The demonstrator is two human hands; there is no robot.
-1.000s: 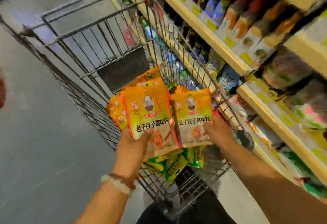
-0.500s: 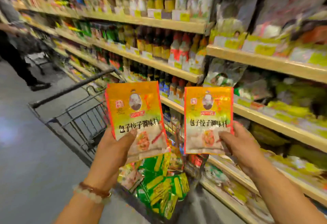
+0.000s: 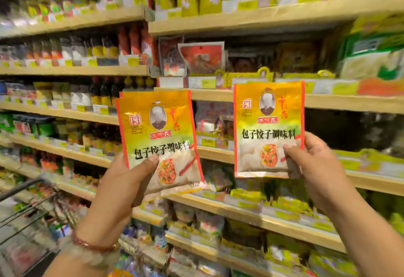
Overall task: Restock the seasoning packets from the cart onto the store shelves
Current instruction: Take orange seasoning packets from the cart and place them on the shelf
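Both hands have risen from just above the cart to shelf height since half a second ago, and the view has swung up so that the shelving fills the field; only a sliver of the cart (image 3: 24,202) remains at lower left.

Nearest: the left hand (image 3: 122,191), a bead bracelet (image 3: 91,252) on its wrist, pinches the left seasoning packet (image 3: 159,141) by its lower left corner, thumb across the front. A second edge shows behind the top left corner of that packet, so more than one may be held; this cannot be confirmed. The right hand (image 3: 314,167) pinches the right seasoning packet (image 3: 269,128) at its lower right corner. Both packets are upright, face toward the camera, well apart from each other, and clear of any shelf.

Beyond: wooden store shelves (image 3: 262,17) run across the view, with bottles (image 3: 102,93) to the left and bagged goods (image 3: 201,57) to the right. Detail is blurred; no matching orange packets can be identified on the shelves.

Assessment: the step in hand is carrying packets from cart to shelf, with placement not yet made. The next move calls for locating the correct shelf slot, then advancing one hand at a time to stand each packet face-out. The dark gap behind the right packet may be the slot, but that is unverified.
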